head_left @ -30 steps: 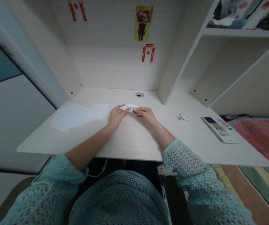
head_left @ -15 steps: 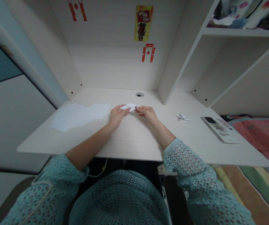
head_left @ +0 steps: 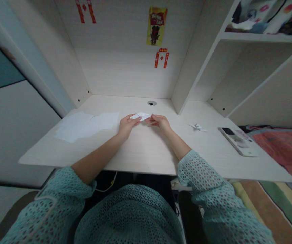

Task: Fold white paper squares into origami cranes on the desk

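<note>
Okay so the left hand [head_left: 126,126] has a small folded piece of white paper [head_left: 141,116] pinched by its left end, thumb on the near side and the other fingers tucked behind it. The right hand [head_left: 162,122] is over at the other end, fingers curled in close together with the tips right at the paper's right corner, though tbh I can't tell if they're actually gripping it or just touching. The paper sits between the two hands, around the middle of a pale desk [head_left: 141,149] and a bit toward the back, with a crease or edge line showing on it. Just behind it there's a round cable hole [head_left: 151,103]. Off to the left is a spread of white sheets [head_left: 85,126], overlapping and lying flat. Over on the right there's a little white pointy thing [head_left: 198,127], looks like folded paper too but it's too small to make out properly, and past that a phone [head_left: 238,142] lying near the right end of the desk. Back panel has a yellow and red sticker [head_left: 157,27] with a smaller red sticker set [head_left: 162,58] below it. Both arms are in teal open-knit sleeves [head_left: 199,173] pushed up toward the elbows.
</note>
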`<state>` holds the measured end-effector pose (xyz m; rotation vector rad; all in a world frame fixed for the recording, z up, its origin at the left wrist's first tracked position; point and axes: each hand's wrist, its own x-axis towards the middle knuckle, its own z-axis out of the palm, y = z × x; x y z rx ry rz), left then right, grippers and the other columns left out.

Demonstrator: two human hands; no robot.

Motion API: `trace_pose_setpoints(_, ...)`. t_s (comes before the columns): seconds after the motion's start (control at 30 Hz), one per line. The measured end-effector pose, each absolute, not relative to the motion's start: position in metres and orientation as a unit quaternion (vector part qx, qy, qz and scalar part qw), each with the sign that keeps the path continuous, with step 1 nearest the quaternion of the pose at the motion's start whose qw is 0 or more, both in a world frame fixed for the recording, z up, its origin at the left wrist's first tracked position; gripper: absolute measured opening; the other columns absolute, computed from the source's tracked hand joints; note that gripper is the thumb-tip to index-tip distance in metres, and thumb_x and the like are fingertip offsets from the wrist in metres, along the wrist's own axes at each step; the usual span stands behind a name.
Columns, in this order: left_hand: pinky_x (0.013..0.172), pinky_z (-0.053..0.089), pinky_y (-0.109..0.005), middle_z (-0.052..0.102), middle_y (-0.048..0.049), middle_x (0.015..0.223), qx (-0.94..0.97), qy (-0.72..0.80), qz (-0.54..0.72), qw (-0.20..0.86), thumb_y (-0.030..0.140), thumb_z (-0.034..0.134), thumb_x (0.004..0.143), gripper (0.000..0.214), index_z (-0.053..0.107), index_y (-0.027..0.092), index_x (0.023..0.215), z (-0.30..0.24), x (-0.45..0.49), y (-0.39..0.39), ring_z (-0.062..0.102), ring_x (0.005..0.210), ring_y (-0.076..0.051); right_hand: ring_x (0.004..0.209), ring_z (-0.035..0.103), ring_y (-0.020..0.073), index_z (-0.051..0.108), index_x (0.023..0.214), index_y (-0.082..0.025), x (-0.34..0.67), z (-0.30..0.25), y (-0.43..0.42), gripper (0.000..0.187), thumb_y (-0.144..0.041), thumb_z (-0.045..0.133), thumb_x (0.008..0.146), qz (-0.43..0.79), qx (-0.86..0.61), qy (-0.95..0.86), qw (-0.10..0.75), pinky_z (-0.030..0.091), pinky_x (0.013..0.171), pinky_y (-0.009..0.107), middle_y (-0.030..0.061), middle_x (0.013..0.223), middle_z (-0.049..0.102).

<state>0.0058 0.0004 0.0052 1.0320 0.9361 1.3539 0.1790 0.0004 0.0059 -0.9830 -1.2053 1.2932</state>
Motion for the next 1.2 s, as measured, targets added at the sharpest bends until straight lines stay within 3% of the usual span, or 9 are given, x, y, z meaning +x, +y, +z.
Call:
trace_pose_setpoints(0.1,0.084,0.051,-0.03,0.069,-0.0033,0.076,0.454,0.404,0.576,0.547,0.027,0.08,0.057,0.046,0.063,0.011,0.097,0.006,0.006,0.0,0.065,0.072,-0.013,0.072,0.063,0.0176,0.071,0.077,-0.016,0.174,0.005,-0.002,0.048,-0.062,0.066,0.064,0.507,-0.437,-0.525,0.525,0.047,0.06,0.026,0.0096,0.083,0.071)
trace_pose_setpoints(0.43,0.07,0.05,-0.026,0.064,0.0013,0.059,0.53,0.419,0.545,0.497,0.031,0.078,0.06,0.044,0.062,0.014,0.098,0.005,0.006,-0.004,0.063,0.064,-0.013,0.062,0.056,0.0134,0.073,0.075,-0.015,0.162,-0.006,-0.002,0.039,-0.047,0.077,0.054,0.459,-0.465,-0.525,0.546,0.041,0.057,0.025,0.0049,0.07,0.069)
trace_pose_setpoints(0.9,0.078,0.051,-0.029,0.068,-0.0021,0.068,0.509,0.416,0.54,0.525,0.029,0.078,0.061,0.048,0.063,0.011,0.103,0.003,0.001,0.001,0.065,0.068,-0.014,0.07,0.059,0.0141,0.072,0.076,-0.017,0.168,-0.003,-0.002,0.036,-0.047,0.076,0.056,0.547,-0.439,-0.512,0.496,0.042,0.062,0.025,0.0058,0.078,0.07)
trace_pose_setpoints(1.03,0.073,0.052,-0.027,0.067,-0.0003,0.065,0.555,0.42,0.517,0.499,0.028,0.077,0.062,0.056,0.059,0.013,0.113,0.004,-0.001,0.0,0.063,0.064,-0.013,0.063,0.056,0.0126,0.072,0.074,-0.016,0.166,-0.002,-0.003,0.037,-0.051,0.072,0.061,0.508,-0.453,-0.517,0.52,0.041,0.059,0.025,0.0049,0.07,0.068)
trace_pose_setpoints(1.2,0.073,0.052,-0.026,0.069,-0.0028,0.074,0.524,0.416,0.503,0.546,0.031,0.074,0.067,0.059,0.052,0.016,0.12,0.002,-0.001,0.005,0.066,0.071,-0.014,0.054,0.051,0.0119,0.072,0.068,-0.016,0.166,-0.007,0.001,0.037,-0.052,0.07,0.062,0.419,-0.477,-0.554,0.539,0.039,0.055,0.025,0.0034,0.061,0.066)
